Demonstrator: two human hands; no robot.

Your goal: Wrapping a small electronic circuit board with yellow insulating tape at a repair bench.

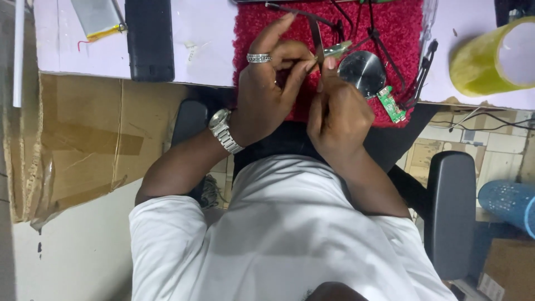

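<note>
Tweezers [316, 34], dark and slim, stand upright over the red fuzzy mat [401, 22], pinched in the right hand [339, 114]. Small green circuit board [337, 50], tilted, sits at the fingertips of both hands; exact grip on it is hard to make out. Left hand [267, 92], ringed, wristwatch [224, 130] on the wrist, fingers curled in with the forefinger raised. Round metal disc [362, 71] just beside the right hand; second green board [391, 103] near the mat's edge. Yellow tape roll [490, 58] well apart, right.
</note>
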